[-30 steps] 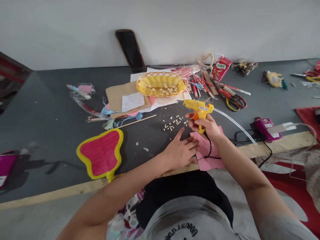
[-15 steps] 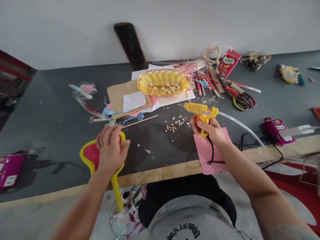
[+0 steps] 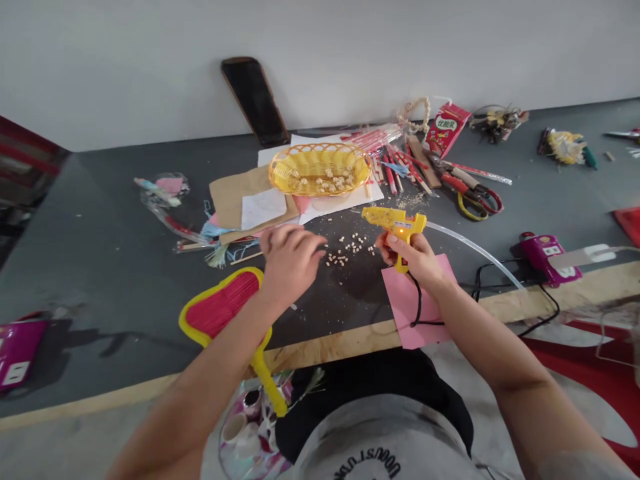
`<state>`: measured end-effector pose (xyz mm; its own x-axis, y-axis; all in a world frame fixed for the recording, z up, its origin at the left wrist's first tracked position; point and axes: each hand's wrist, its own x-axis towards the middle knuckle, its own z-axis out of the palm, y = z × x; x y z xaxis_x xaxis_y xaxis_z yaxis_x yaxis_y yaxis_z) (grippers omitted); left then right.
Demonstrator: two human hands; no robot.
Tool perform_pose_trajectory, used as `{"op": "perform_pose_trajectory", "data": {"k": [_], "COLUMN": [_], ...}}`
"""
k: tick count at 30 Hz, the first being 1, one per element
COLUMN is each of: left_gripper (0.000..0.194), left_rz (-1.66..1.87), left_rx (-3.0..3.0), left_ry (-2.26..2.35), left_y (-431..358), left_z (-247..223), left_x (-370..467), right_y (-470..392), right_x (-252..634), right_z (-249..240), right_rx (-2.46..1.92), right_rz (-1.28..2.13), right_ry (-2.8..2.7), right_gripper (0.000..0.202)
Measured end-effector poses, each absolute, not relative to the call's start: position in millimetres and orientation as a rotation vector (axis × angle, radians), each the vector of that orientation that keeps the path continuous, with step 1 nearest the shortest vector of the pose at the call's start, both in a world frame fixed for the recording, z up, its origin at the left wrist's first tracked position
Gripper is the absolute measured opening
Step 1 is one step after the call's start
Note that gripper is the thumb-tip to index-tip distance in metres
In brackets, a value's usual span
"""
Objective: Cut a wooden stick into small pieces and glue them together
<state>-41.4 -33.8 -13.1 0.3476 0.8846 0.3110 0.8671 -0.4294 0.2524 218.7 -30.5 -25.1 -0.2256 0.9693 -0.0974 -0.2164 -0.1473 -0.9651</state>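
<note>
My right hand (image 3: 413, 257) is wrapped round a yellow glue gun (image 3: 395, 220), its small light glowing orange and a clear glue stick trailing from its back. Fingers apart, my left hand (image 3: 291, 260) hovers beside small pale pieces (image 3: 345, 250) scattered on the dark table. Nothing shows in it. Below my left forearm lies a red, yellow-edged fan shape (image 3: 220, 307), its handle past the table's edge. Behind the hands, a yellow basket (image 3: 320, 170) holds several small pale clusters.
Scissors (image 3: 473, 200), red sticks (image 3: 400, 167) and a red drink carton (image 3: 447, 127) lie at the back right. A phone (image 3: 256, 100) leans on the wall. Pink paper (image 3: 395, 300) lies beneath my right wrist. Purple boxes (image 3: 553, 257) stand at both sides, one with cables.
My left hand has left the fan shape and moved right, towards the small pieces. The fan shape has shifted right and turned a little. My right hand still holds the glue gun.
</note>
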Motion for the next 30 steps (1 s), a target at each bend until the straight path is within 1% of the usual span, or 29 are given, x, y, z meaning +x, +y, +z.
{"op": "perform_pose_trajectory", "data": {"k": [3, 7, 10, 13, 15, 17, 19, 21, 24, 28, 30], "left_gripper": [0.02, 0.02, 0.021, 0.02, 0.014, 0.008, 0.016, 0.026, 0.031, 0.027, 0.025], "left_rz": [0.501, 0.369, 0.377, 0.488, 0.629, 0.826, 1.017, 1.12, 1.142, 1.106, 1.09], "left_rx": [2.57, 2.581, 2.552, 2.46, 2.273, 1.933, 1.486, 1.086, 0.771, 0.66, 0.633], "left_ry": [1.519, 1.531, 1.536, 1.512, 1.487, 1.421, 1.284, 1.107, 0.937, 0.815, 0.787], "left_y": [-9, 8, 12, 10, 5, -1, -7, -11, -13, -13, -14], "left_z": [-11, -20, -28, -27, -21, -15, -11, -11, -13, -14, -16], "left_x": [-15, -6, -8, -12, -16, -20, -24, -25, -25, -25, -26], "right_y": [-30, -30, -30, -32, -34, -37, -41, -44, -49, -56, -58], "right_x": [219, 221, 220, 220, 220, 219, 218, 217, 215, 214, 214], "right_z": [-24, -21, -20, -19, -16, -14, -11, -12, -18, -27, -28], "right_rx": [-1.035, -1.019, -1.019, -1.03, -1.036, -1.027, -0.981, -0.916, -0.844, -0.831, -0.842], "right_rz": [1.544, 1.537, 1.546, 1.553, 1.548, 1.546, 1.559, 1.582, 1.589, 1.559, 1.548], "right_ry": [-1.122, -1.113, -1.125, -1.137, -1.157, -1.191, -1.235, -1.303, -1.427, -1.538, -1.561], "right_gripper": [0.033, 0.033, 0.033, 0.034, 0.035, 0.036, 0.036, 0.037, 0.039, 0.036, 0.038]}}
